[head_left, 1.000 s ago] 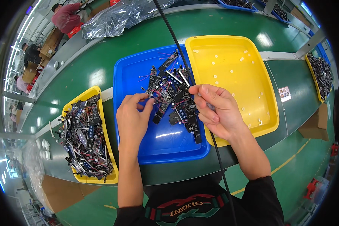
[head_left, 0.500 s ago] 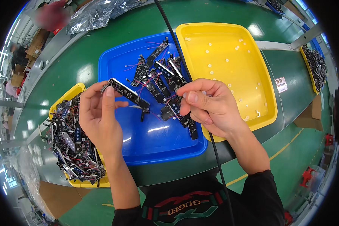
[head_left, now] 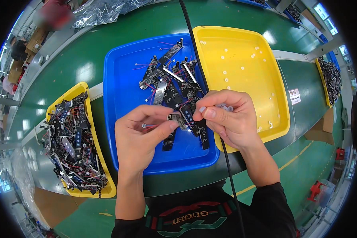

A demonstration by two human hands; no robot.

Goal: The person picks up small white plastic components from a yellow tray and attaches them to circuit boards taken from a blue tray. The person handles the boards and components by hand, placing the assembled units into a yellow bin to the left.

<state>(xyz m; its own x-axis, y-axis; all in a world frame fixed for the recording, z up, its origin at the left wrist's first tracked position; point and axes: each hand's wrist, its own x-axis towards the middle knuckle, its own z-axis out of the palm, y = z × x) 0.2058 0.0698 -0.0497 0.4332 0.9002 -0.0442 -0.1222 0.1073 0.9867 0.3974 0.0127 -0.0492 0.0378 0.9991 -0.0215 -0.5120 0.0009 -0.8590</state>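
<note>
Over the blue tray [head_left: 127, 158], my left hand [head_left: 137, 137] pinches a small black circuit board [head_left: 178, 119] between thumb and fingers. The board is turned nearly end-on, and a small round part [head_left: 144, 125] on thin wires hangs beside the fingers. Close by on the right, my right hand [head_left: 236, 121] pinches a small white cap [head_left: 202, 109] at thumb and fingertip. More white caps [head_left: 226, 107] are tucked among its curled fingers. A gap separates cap and board. Beneath the hands lie several similar boards [head_left: 172, 95] with thin red wires.
A yellow tray [head_left: 283, 103] at right holds scattered white caps. Another yellow tray [head_left: 92, 131] at left is heaped with boards. A black cable [head_left: 197, 51] hangs across the blue tray. Plastic sheeting [head_left: 103, 12] lies at the back; a person [head_left: 55, 16] is far left.
My left hand has moved right and turned the board from lengthwise to nearly end-on, close to my right hand. A white cap now shows clearly at my right fingertips.
</note>
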